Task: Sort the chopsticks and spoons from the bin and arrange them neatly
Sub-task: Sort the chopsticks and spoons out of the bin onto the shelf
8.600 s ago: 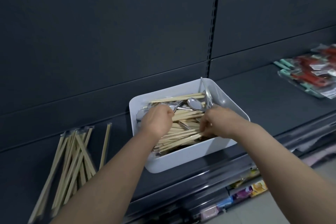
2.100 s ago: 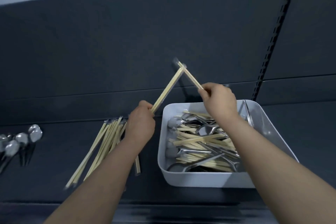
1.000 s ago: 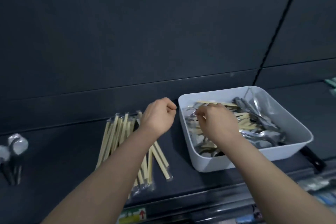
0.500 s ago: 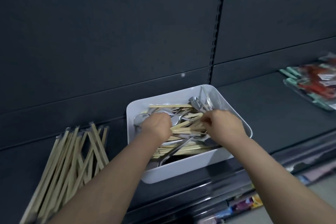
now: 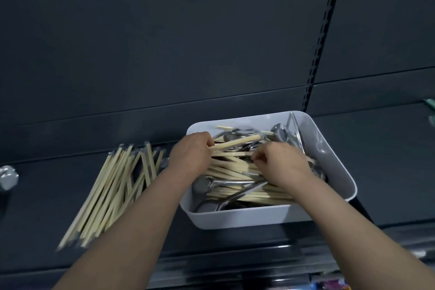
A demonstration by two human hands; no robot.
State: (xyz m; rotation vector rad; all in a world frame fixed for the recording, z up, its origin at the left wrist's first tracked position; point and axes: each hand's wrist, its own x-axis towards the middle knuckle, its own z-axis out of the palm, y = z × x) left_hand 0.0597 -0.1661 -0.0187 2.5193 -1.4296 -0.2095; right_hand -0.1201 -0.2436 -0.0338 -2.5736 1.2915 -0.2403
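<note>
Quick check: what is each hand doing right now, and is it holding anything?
Left hand: grips chopsticks in the bin.
Right hand: fingers curled among the bin's contents; whether it grips anything cannot be told.

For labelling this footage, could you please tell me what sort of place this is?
Probably a shop aisle: dark metal shelving hung on a slotted upright, with colourful packaged goods just visible on a lower shelf.
</note>
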